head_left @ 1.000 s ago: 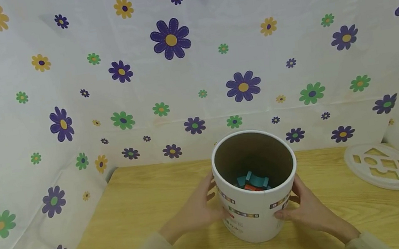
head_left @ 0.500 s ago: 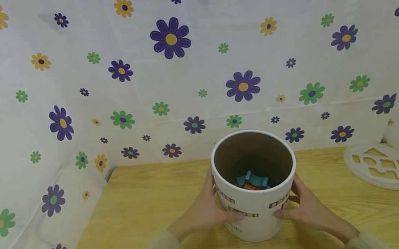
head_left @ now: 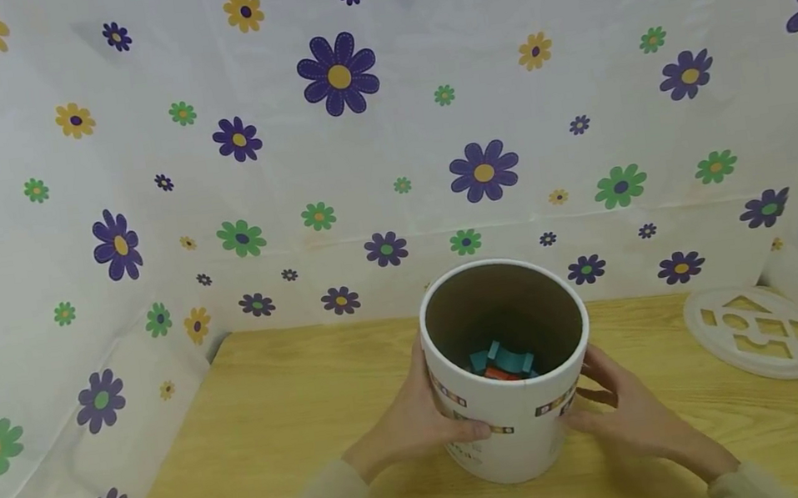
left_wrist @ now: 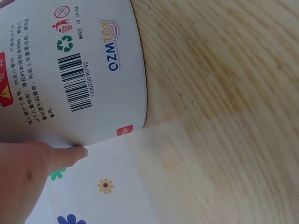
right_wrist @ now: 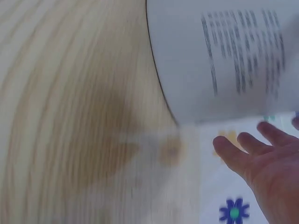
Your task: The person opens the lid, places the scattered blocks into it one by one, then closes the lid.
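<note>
A white cylindrical bucket (head_left: 503, 408) with a printed side stands upright on the table, uncovered at the top. Teal blocks (head_left: 512, 360) and a red block (head_left: 502, 374) lie inside at its bottom. My left hand (head_left: 414, 422) holds the bucket's left side, its thumb across the front and its fingers round the far side. Barcode and logo print show on the bucket (left_wrist: 105, 86) in the left wrist view. At the right side is my right hand (head_left: 636, 415); in the right wrist view its fingers (right_wrist: 229, 151) are spread and apart from the bucket wall.
On the wooden table (head_left: 297, 397), a white round lid (head_left: 717, 342) with shaped cut-outs lies at the right. A white flower-printed sheet (head_left: 270, 190) rises behind the table and along both sides.
My left hand has moved further round the bucket's front, its thumb now over the printed strip. My right hand has loosened and shifted slightly right. The bucket stays in place.
</note>
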Available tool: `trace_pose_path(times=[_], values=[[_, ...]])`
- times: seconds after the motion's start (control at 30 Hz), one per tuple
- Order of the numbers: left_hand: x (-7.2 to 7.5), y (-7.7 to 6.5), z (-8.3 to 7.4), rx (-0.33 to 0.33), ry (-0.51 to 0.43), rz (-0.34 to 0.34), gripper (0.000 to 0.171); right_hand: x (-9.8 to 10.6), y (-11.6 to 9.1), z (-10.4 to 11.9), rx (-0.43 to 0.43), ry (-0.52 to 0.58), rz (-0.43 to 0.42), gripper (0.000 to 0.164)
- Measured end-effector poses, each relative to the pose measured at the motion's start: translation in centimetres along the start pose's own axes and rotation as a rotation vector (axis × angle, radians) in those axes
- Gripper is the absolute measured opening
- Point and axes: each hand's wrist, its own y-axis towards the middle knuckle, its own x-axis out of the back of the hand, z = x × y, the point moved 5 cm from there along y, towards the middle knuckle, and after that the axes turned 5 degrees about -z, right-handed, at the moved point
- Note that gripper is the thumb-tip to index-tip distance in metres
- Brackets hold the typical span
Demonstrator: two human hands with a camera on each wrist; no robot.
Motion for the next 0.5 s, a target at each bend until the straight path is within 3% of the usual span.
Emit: trace_pose_path(times=[0.07, 0.13, 0.33, 0.5], values=[[0.0, 0.0, -0.1, -0.007, -0.004, 0.000, 0.137, 1.5, -0.1, -0.4, 0.006, -0.064, -0.050, 0.081], [0.0, 0.1, -0.1, -0.014, -0.010, 0.003, 0.136, 3.4, -0.2, -0.9, -0.039, -0.155, -0.125, 0.071], [0.1, 0.2, -0.2, -0.011, -0.008, -0.002, 0.134, 10.8, -0.8, -4.5, -0.306, -0.412, -0.357, 0.067], [0.1, 0.1, -0.1, -0.005, -0.018, -0.003, 0.135, 16.5, -2.5, -7.8, -0.484, -0.518, -0.486, 0.064]])
